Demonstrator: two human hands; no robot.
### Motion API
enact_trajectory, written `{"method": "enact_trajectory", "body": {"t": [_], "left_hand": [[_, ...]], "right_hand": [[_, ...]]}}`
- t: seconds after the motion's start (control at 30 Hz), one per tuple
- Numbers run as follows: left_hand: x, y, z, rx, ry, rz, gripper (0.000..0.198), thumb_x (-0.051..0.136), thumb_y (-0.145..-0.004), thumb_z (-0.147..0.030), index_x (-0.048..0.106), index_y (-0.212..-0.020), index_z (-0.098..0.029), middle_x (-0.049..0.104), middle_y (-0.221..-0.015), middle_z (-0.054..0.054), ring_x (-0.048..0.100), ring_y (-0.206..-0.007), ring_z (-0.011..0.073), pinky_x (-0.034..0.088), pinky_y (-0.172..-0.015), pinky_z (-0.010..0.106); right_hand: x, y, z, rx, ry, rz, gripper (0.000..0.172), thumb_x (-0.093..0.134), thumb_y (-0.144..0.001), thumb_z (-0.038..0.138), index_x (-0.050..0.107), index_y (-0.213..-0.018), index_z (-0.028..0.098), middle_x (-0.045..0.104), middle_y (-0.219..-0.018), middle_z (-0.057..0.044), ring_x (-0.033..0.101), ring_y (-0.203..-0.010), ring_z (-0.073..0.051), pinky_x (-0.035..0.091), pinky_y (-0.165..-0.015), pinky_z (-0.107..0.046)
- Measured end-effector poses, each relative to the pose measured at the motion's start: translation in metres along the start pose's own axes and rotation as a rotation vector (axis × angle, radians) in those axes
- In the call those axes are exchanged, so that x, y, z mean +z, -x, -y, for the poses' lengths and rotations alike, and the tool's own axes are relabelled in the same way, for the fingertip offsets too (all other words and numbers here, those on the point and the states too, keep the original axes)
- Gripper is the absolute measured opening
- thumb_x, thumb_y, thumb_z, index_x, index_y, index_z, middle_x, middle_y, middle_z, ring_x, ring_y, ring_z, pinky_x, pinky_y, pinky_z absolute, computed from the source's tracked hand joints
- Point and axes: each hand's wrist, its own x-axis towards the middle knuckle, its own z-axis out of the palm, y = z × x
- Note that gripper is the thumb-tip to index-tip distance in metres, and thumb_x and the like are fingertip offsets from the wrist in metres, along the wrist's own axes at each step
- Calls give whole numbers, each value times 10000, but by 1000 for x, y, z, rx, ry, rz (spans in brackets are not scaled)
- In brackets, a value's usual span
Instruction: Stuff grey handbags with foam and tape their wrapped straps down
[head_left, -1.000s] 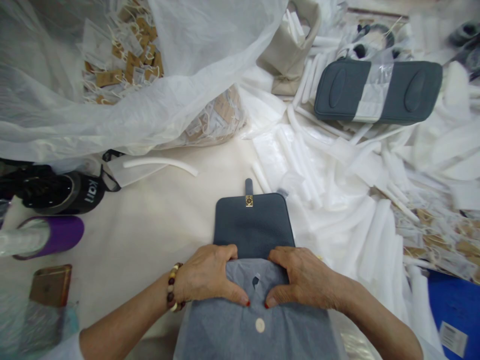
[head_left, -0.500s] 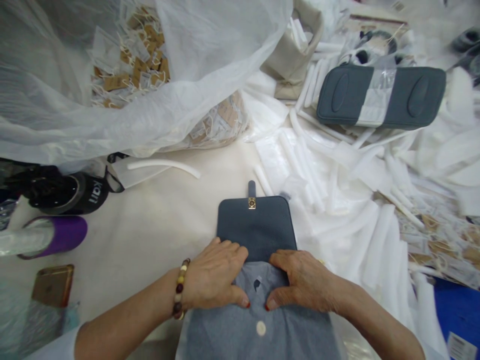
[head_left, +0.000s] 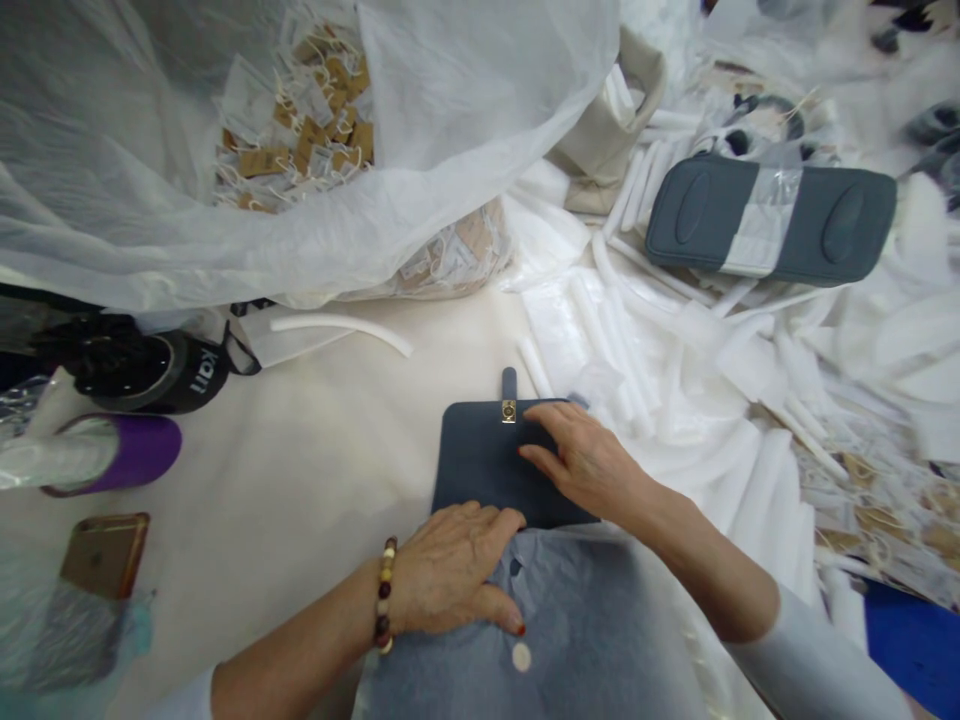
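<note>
A dark blue-grey bag flap (head_left: 480,460) lies spread out in front of me, with a short strap (head_left: 509,382) and a gold clasp (head_left: 508,411) at its far edge. Nearer to me, grey tissue-like wrapping (head_left: 592,630) with a round pale sticker (head_left: 521,656) covers what lies below the flap. My left hand (head_left: 457,570) rests flat across the wrapping's top edge, its fingertips at the flap and its thumb stretched out. Over the flap's right part is my right hand (head_left: 592,460), its index finger and thumb apart beside the clasp, holding nothing visible.
At left stand a black bottle (head_left: 161,372), a purple tape roll (head_left: 142,452) and a phone (head_left: 105,555). A plastic bag of tags (head_left: 315,120) sits at the back left. White foam tubes (head_left: 742,490) cover the right, with a taped grey bag (head_left: 832,215) behind.
My right hand has left the wrapping's top edge and moved up the flap to the clasp. The left hand stays on the wrapping, shifted slightly right and down in view.
</note>
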Motion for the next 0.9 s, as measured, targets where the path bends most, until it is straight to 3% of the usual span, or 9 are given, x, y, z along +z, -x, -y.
{"method": "enact_trajectory", "body": {"t": [0.13, 0.3, 0.4, 0.47, 0.63, 0.73, 0.9], "left_hand": [[2, 2, -3, -17, -26, -48, 699, 689, -680, -558, 463, -1176, -121, 607, -1005, 106, 570, -920, 284, 426, -837, 433], [9, 9, -8, 6, -132, -221, 718, 736, -649, -514, 459, -1157, -88, 573, -1038, 126, 545, -951, 293, 416, -840, 454], [17, 15, -11, 77, -260, -408, 740, 792, -600, -451, 459, -1160, -99, 537, -1119, 158, 506, -1029, 310, 398, -875, 472], [23, 19, -13, 134, -341, -513, 670, 808, -593, -411, 493, -1119, -140, 535, -1120, 146, 492, -1048, 308, 385, -893, 480], [33, 25, -19, 217, -374, -633, 260, 717, -733, -353, 567, -851, -176, 574, -1022, 79, 506, -1001, 260, 404, -862, 416], [42, 29, -24, 251, -410, -666, 104, 587, -838, -209, 586, -922, -147, 599, -1027, 79, 511, -1020, 228, 397, -892, 376], [76, 36, -33, 217, -456, -717, 272, 416, -881, -106, 560, -1111, -116, 637, -1081, 76, 547, -1031, 190, 412, -905, 313]], "right_hand": [[10, -37, 7, 102, 231, -79, 262, 571, -866, 299, 557, -1049, 112, 646, -1000, -145, 561, -965, -299, 369, -809, -406], [-2, -41, 14, 156, 204, -80, 325, 601, -837, 430, 582, -953, 127, 667, -871, -99, 595, -825, -254, 360, -687, -326], [-17, -27, 22, 147, 61, -32, 309, 593, -829, 484, 608, -823, 175, 605, -648, -1, 551, -603, -163, 304, -538, -254], [-24, -14, 30, 90, -40, -3, 281, 590, -850, 426, 604, -707, 184, 538, -591, 28, 504, -547, -120, 286, -511, -234], [-20, 29, 41, -23, -287, -10, 236, 552, -892, 269, 625, -692, 167, 530, -683, 16, 523, -613, -98, 371, -573, -210], [-8, 55, 40, -36, -458, -44, 177, 525, -903, 250, 665, -813, 191, 580, -813, -10, 567, -714, -118, 430, -650, -226], [12, 91, 44, -47, -542, -47, 204, 506, -911, 287, 656, -802, 203, 594, -838, -19, 568, -780, -146, 450, -709, -254]]}}
